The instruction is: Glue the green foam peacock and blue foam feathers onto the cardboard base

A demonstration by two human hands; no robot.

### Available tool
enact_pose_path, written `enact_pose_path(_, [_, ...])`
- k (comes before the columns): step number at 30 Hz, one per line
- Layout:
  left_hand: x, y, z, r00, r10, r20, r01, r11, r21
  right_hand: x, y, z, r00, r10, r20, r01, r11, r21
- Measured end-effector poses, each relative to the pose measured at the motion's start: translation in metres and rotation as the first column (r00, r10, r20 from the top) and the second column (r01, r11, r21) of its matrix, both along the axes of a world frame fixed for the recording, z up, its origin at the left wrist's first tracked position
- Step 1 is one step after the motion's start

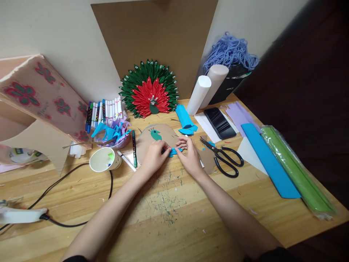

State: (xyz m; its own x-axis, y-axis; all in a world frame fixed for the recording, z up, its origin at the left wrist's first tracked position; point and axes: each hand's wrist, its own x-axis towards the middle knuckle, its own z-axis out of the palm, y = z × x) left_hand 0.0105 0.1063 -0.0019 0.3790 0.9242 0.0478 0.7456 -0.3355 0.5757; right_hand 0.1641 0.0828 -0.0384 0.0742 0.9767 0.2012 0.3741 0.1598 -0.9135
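Clock face centred on the blue paper piece, and here's the wooden table (147,225), running out in every direction! The big cardboard panel (155,36) leans on the wall at twelve; the flower-painted box (54,85) stands tall near ten. Out just past three lies the wrapped green roll (296,169), the peacock craft (154,92) fanning red and green at eleven. In close, the cardboard disc (167,135) with its teal bird head lies at ten, the black-handled scissors (219,151) at three, blades towards the right hand. And the hands! Left hand (155,155), at nine: fingers curled in, thumb and forefinger pinching the left end. Right hand (191,158), at three: half open, fingers loosely bent, thumb at the right end; can't tell whether it grips. The phone (220,123) sits at two, the paper cup (116,160) at nine, and smallest, dead centre between the fingertips, that crinkled blue paper piece (173,152).
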Motion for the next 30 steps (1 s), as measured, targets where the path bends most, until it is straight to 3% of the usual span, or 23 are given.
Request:
enact_pose_path(9, [0.002,0.000,0.001,0.998,0.055,0.031,-0.054,0.998,-0.038,0.000,-0.001,0.002,1.000,0.007,0.005,-0.007,1.000,-0.004])
enact_pose_path(19, [-0.003,-0.003,0.001,0.998,-0.043,0.050,0.040,0.997,0.064,0.001,-0.001,0.003,1.000,0.001,-0.002,-0.001,1.000,-0.017])
enact_pose_path(25, [-0.029,-0.040,0.009,0.993,0.054,0.107,-0.068,0.989,0.131,0.000,-0.010,0.011,1.000,0.002,-0.004,-0.002,0.999,0.038])
enact_pose_path(30, [-0.047,-0.070,0.001,0.970,0.132,0.202,-0.164,0.975,0.150,-0.001,-0.014,0.010,0.999,0.050,0.001,-0.050,0.996,0.071])
